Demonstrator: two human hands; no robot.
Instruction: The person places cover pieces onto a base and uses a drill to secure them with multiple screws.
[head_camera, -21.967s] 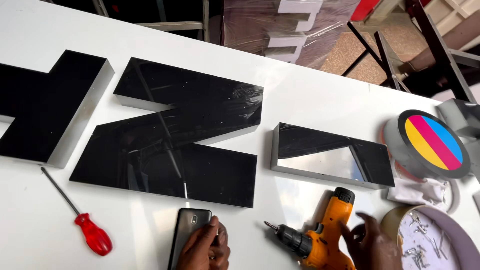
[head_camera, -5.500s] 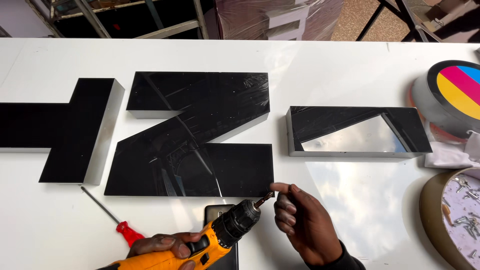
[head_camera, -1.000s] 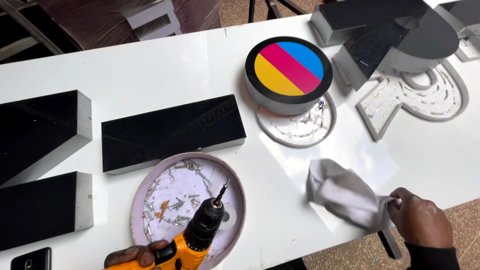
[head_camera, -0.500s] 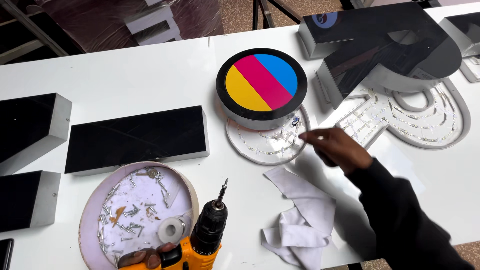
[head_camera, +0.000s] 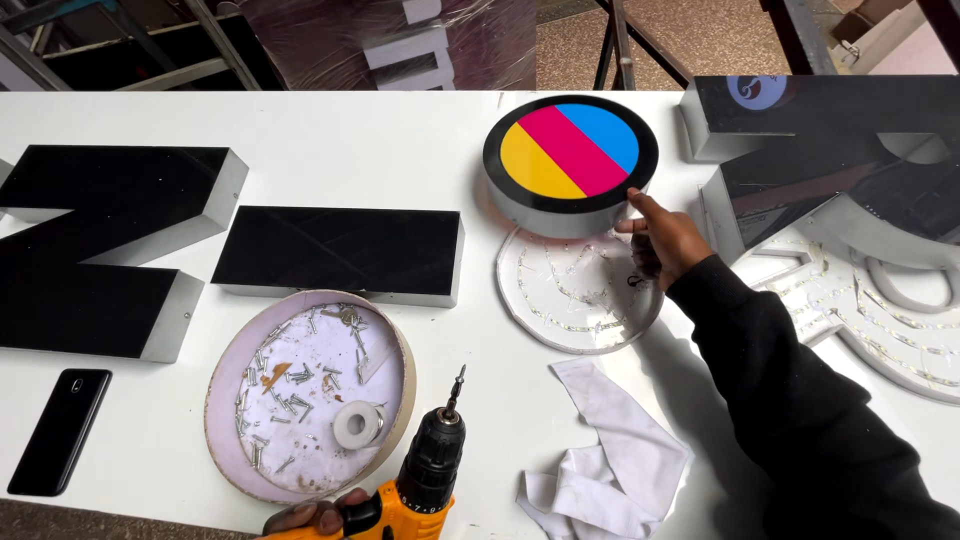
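Half a second ago the right hand (head_camera: 662, 238) was over the clear round backing plate (head_camera: 578, 296); now its fingertips press the rim of the round sign cap (head_camera: 570, 160), so work moves from the plate to the cap. The white cloth (head_camera: 610, 455) lies released below the plate. The cap, black-rimmed with yellow, pink and blue stripes, sits just above the plate on the worktop (head_camera: 330, 130). The left hand (head_camera: 320, 517) grasps the orange drill (head_camera: 420, 490), lower left of the plate.

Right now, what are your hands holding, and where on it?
The left hand grips the drill by its orange handle. The right hand holds nothing; its fingertips touch the round sign's rim.
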